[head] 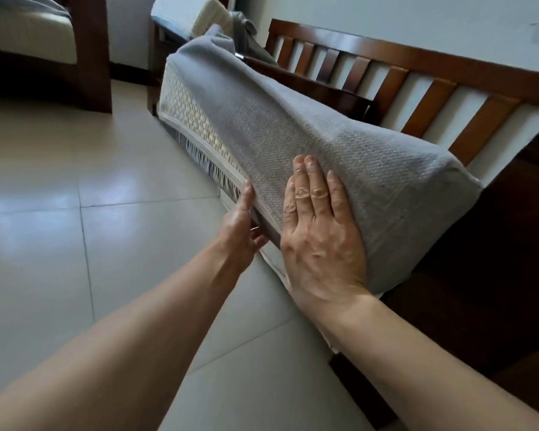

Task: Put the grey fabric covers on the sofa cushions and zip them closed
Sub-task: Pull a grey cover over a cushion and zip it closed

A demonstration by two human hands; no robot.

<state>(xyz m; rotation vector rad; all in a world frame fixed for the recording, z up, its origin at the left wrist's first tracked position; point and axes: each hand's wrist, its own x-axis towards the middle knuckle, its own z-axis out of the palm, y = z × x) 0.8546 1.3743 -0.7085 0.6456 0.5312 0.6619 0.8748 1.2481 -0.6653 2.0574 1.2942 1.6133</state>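
Observation:
A long sofa cushion lies across the wooden sofa frame (417,85), wrapped in a grey fabric cover (293,129). Along its left side the cover gapes open, and the cushion's cream woven surface (187,110) shows there with the zip edge (206,154) hanging below it. My right hand (321,231) lies flat on top of the grey cover near the close end, fingers straight. My left hand (241,225) holds the open side edge of the cover just beside it, thumb along the seam; its fingers are tucked under and partly hidden.
Pale tiled floor (91,213) spreads to the left. A dark wooden chair with a cream cushion (28,35) stands at the far left. A bare white cushion (187,14) and more grey fabric (246,29) lie beyond the far end. A white wall runs behind the sofa's slatted back.

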